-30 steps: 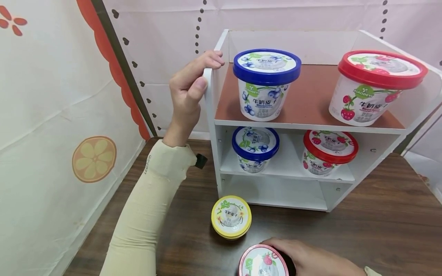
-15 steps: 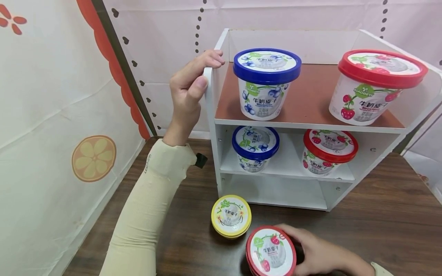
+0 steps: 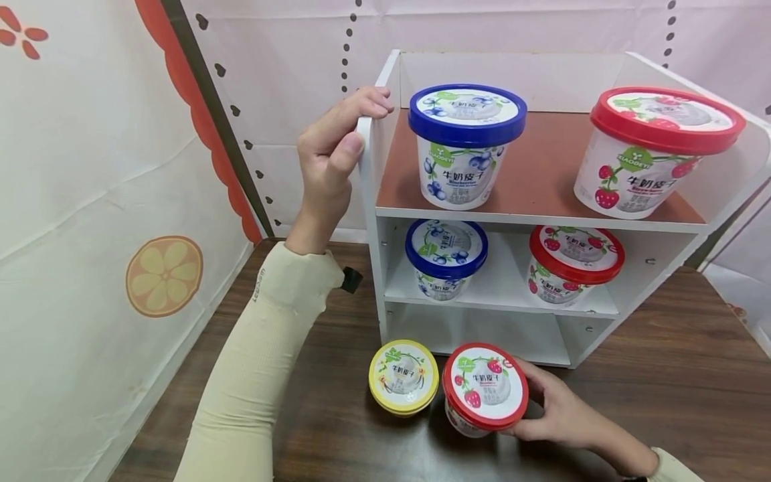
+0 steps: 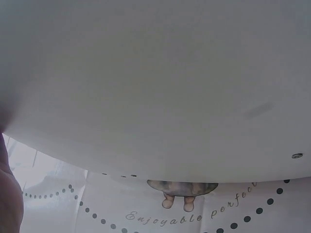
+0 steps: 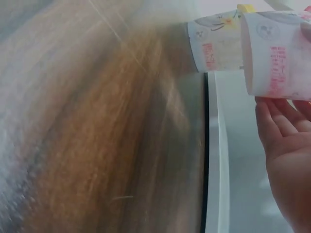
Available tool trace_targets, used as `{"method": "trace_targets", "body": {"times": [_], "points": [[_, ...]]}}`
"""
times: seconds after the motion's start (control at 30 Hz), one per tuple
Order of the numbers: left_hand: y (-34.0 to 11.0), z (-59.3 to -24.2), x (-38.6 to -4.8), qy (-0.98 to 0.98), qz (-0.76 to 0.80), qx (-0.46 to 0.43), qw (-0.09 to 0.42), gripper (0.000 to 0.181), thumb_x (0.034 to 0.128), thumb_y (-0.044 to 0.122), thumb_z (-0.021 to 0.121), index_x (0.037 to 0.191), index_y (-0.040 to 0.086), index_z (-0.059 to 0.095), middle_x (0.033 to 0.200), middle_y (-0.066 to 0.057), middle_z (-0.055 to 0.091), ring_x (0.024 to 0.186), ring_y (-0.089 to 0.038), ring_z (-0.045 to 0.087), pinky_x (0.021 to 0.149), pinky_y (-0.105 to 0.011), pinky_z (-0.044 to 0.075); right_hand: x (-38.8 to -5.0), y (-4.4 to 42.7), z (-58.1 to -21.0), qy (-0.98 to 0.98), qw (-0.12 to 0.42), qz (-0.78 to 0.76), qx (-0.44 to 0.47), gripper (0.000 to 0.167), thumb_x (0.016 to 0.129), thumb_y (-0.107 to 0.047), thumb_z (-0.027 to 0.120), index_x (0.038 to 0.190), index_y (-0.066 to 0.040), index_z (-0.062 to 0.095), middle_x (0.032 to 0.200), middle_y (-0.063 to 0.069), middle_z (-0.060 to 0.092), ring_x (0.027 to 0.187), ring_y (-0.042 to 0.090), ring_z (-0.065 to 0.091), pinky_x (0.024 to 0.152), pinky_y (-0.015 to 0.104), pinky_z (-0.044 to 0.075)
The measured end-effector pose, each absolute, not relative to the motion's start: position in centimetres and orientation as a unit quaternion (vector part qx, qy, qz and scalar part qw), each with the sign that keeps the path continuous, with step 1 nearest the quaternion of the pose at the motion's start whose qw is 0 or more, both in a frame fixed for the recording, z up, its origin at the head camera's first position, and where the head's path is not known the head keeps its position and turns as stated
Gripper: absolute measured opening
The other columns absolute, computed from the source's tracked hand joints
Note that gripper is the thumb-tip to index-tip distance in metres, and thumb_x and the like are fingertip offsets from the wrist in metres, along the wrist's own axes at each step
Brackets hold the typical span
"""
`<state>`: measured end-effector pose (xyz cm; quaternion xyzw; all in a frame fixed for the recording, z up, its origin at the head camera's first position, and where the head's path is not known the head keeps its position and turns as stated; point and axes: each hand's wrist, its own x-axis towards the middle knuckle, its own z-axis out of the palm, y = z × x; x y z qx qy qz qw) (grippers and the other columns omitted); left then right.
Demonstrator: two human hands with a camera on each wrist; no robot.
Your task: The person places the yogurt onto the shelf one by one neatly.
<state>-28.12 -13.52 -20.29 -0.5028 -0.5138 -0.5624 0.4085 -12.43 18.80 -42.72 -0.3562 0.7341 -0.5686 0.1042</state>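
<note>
My left hand (image 3: 328, 150) grips the top of the left side panel (image 3: 369, 174) of a small white shelf, fingers over the edge and thumb outside. In the left wrist view the white panel (image 4: 160, 97) fills most of the picture. My right hand (image 3: 557, 408) holds a red-lidded strawberry dessert cup (image 3: 488, 385) by its right side, in front of the bottom compartment. The right wrist view has this cup (image 5: 279, 56) raised off the table, fingers (image 5: 282, 116) against its wall. Left of it, a yellow-lidded cup (image 3: 403, 376) stands on the table.
Two blue-lidded cups stand at the left, one on the top board (image 3: 466, 144) and one on the middle board (image 3: 446, 258). Two red-lidded cups, upper (image 3: 656, 150) and lower (image 3: 575, 264), stand at the right. The dark wooden table (image 3: 680, 375) extends to both sides.
My right hand has brought the red-lidded cup up from the front edge of view toward the shelf, beside the yellow-lidded cup. The left hand has stayed on the panel.
</note>
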Motion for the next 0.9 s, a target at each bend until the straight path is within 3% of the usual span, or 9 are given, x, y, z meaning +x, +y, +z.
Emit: {"method": "trace_targets", "body": {"times": [0.23, 0.9], "points": [[-13.6, -20.4, -28.2, -0.519, -0.562, -0.498, 0.408, 0.046, 0.0864, 0.032, 0.052, 0.095, -0.012, 0.061, 0.104, -0.025, 0.065, 0.113, -0.035, 0.057, 0.097, -0.053, 0.044, -13.2, 19.0, -43.3, 0.746, 0.080, -0.573, -0.331, 0.072, 0.076, 0.003, 0.075, 0.140, 0.007, 0.042, 0.131, 0.008, 0.056, 0.114, 0.016, 0.056, 0.092, 0.028, 0.047], [-13.5, -20.3, -28.2, -0.517, -0.561, -0.501, 0.408, 0.046, 0.0869, 0.032, 0.052, 0.095, -0.012, 0.061, 0.103, -0.023, 0.066, 0.112, -0.035, 0.057, 0.098, -0.053, 0.043, -15.8, 18.3, -43.8, 0.813, 0.029, -0.510, -0.279, 0.074, 0.075, -0.009, 0.080, 0.138, 0.005, 0.044, 0.128, 0.016, 0.057, 0.112, 0.016, 0.056, 0.092, 0.028, 0.046]]}}
